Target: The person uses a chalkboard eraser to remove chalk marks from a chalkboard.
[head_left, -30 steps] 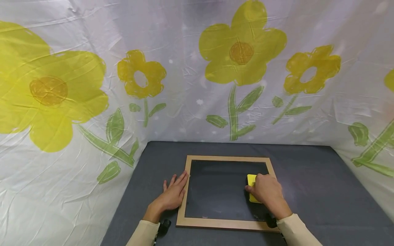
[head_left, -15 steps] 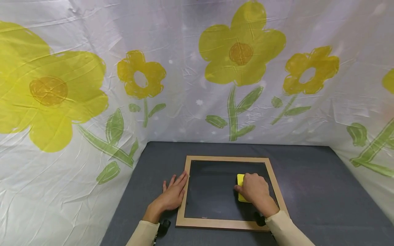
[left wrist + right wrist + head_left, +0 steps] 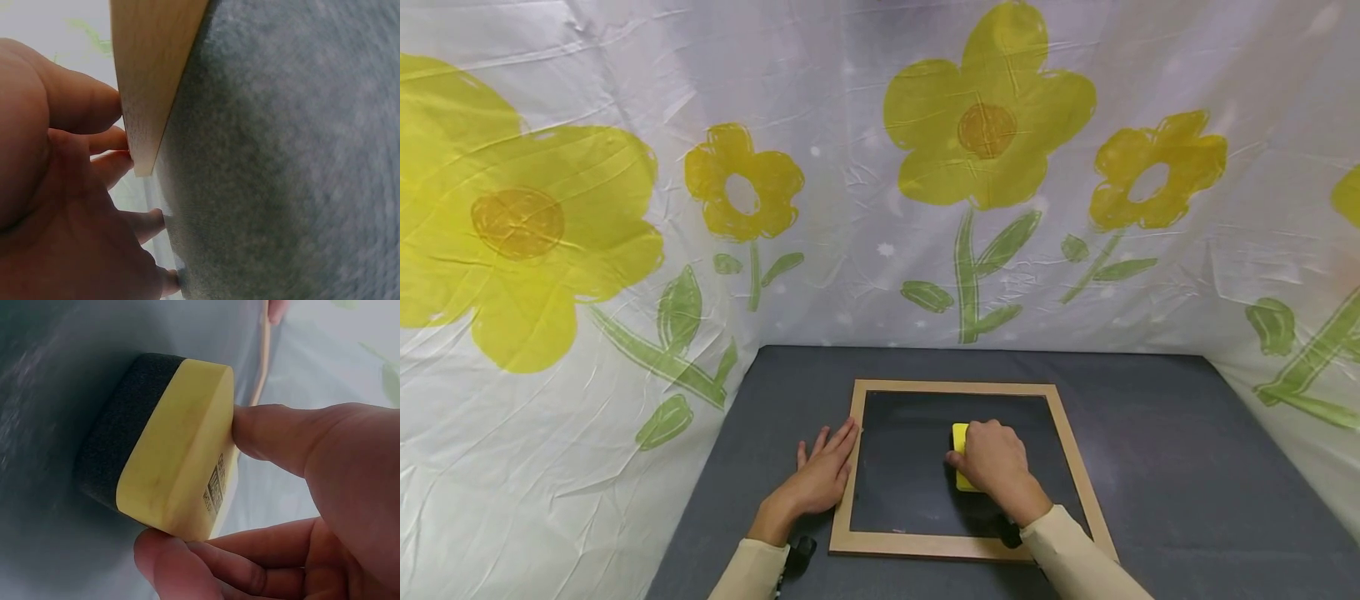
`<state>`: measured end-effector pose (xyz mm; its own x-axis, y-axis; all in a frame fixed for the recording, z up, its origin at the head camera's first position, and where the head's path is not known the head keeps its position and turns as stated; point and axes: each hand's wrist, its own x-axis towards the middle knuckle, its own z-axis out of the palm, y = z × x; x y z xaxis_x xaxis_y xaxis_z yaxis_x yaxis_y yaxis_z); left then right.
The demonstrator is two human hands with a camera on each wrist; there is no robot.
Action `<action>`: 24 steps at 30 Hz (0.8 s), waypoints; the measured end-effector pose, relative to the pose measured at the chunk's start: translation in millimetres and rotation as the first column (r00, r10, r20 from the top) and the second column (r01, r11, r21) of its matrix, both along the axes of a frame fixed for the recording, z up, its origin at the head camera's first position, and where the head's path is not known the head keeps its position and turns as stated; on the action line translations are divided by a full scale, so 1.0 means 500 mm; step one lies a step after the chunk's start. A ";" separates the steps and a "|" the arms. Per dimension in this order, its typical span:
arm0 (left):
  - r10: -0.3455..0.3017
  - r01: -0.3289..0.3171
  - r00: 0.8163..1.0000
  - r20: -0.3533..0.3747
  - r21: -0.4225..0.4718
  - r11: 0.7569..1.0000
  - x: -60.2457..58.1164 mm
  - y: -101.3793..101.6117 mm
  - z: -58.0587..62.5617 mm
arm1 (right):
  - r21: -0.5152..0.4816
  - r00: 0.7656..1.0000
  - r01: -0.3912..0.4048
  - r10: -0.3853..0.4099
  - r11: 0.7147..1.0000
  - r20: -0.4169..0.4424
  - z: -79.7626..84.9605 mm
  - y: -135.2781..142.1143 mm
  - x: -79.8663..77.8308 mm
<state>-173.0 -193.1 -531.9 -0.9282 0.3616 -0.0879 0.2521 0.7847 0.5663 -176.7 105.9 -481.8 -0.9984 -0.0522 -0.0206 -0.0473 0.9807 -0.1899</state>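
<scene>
A chalkboard (image 3: 910,467) with a pale wooden frame lies flat on the dark table. My right hand (image 3: 997,467) grips a yellow board eraser (image 3: 961,457) near the middle of the board. In the right wrist view the eraser (image 3: 175,450) shows a yellow back with dark print and a black felt side against the board; thumb and fingers hold its sides. My left hand (image 3: 818,477) rests at the frame's left edge with fingers spread. In the left wrist view, thumb and fingertips touch the wooden frame (image 3: 150,75), while other fingertips touch the grey cloth.
Dark grey cloth covers the table (image 3: 1180,483). A white curtain (image 3: 850,275) printed with yellow flowers hangs behind it and along both sides. A small pinkish speck (image 3: 898,531) sits at the board's lower edge.
The right hand has slid the eraser leftward across the board, from near the right side to about the middle. The left hand and the board have stayed in place.
</scene>
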 end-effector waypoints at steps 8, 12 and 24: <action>-0.018 0.019 1.000 -0.015 0.039 0.999 0.000 -0.003 -0.002 | -0.016 1.000 -0.023 0.023 1.000 0.016 -0.001 -0.041 -0.007; -0.011 0.011 1.000 -0.001 0.011 1.000 0.000 -0.001 0.003 | -0.022 0.999 -0.026 0.027 0.999 0.027 -0.002 -0.064 -0.009; -0.008 0.008 1.000 0.010 0.013 1.000 -0.002 0.001 0.006 | -0.008 0.997 -0.073 0.073 0.997 0.001 -0.002 -0.123 -0.012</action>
